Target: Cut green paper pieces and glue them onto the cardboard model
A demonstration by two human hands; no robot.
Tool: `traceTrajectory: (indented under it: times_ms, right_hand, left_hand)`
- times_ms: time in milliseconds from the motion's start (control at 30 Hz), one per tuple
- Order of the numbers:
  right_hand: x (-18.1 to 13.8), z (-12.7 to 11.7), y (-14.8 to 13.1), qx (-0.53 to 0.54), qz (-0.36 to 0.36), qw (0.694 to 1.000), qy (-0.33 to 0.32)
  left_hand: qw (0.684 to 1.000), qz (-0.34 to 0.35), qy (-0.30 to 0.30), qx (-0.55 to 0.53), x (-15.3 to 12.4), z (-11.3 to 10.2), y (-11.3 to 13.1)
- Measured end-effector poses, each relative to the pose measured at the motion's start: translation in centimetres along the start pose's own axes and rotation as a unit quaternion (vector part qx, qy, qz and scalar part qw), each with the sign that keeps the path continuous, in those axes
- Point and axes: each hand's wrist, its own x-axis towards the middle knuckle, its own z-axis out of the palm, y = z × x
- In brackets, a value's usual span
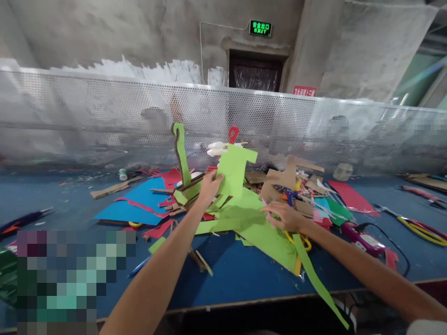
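My left hand [210, 187] pinches the lower left edge of a light green cut-out piece [233, 171], held upright with a tab sticking out at its upper right. My right hand [284, 217] is over a large green sheet [265, 237], fingers stretched to the left and slightly apart; small pink bits show at its fingertips. Just below that hand are yellow scissors handles [304, 243], partly covered. From there a long green strip [316, 274] hangs over the table's front edge. A hook-shaped green cardboard piece [181, 156] stands upright left of the cut-out.
Blue sheets [134, 197], brown cardboard [279, 182] and a blue glue gun [288, 194] lie among scraps. Right are a purple device [361, 238] with a black cable and yellow-handled scissors [421, 229]. A perforated metal screen [115, 125] borders the table's back. The lower left is pixelated.
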Motion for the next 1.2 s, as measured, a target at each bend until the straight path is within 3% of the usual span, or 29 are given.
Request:
traceTrajectory:
  times_ms: [167, 233, 433, 600, 733, 800, 867, 967, 1100, 1200]
  right_hand:
    - [5.0, 0.2, -2.9, 0.028, 0.050, 0.989, -0.139]
    - [7.3, 0.3, -3.8, 0.099, 0.090, 0.975, -0.176]
    - [11.4, -0.2, -4.1, 0.345, 0.247, 0.904, -0.049]
    - [12.2, 1.0, -3.5, 0.375, 0.282, 0.883, -0.001]
    - [12.1, 1.8, -3.3, 0.420, 0.320, 0.844, 0.094]
    - [11.6, 1.5, -2.8, 0.420, 0.330, 0.836, 0.124]
    - [10.7, 0.6, -2.0, 0.416, 0.335, 0.833, 0.143]
    - [8.6, -0.7, -0.8, 0.420, 0.344, 0.823, 0.167]
    - [5.7, -1.0, 0.0, 0.439, 0.335, 0.811, 0.191]
    - [4.5, -0.2, 0.1, 0.452, 0.334, 0.798, 0.219]
  left_hand:
    - [0.997, -0.016, 0.026, -0.069, 0.1, 0.0, 0.5]
    - [0.997, -0.006, 0.028, -0.077, 0.2, 0.2, 0.3]
    - [1.000, -0.002, 0.013, -0.027, 0.1, 0.9, -1.5]
    - [0.999, -0.026, 0.018, 0.014, -0.2, 1.4, -3.0]
    - [0.998, -0.014, -0.063, 0.001, -0.3, 1.8, -3.4]
    - [0.992, 0.000, -0.101, 0.071, -0.5, 1.6, -3.2]
    - [0.971, 0.019, -0.131, 0.202, -0.8, 1.1, -2.9]
    - [0.904, 0.045, -0.207, 0.372, -1.7, 0.3, -1.9]
    - [0.829, 0.050, -0.311, 0.461, -3.1, 0.8, -0.3]
    - [0.805, 0.043, -0.346, 0.481, -3.9, 1.9, 0.3]
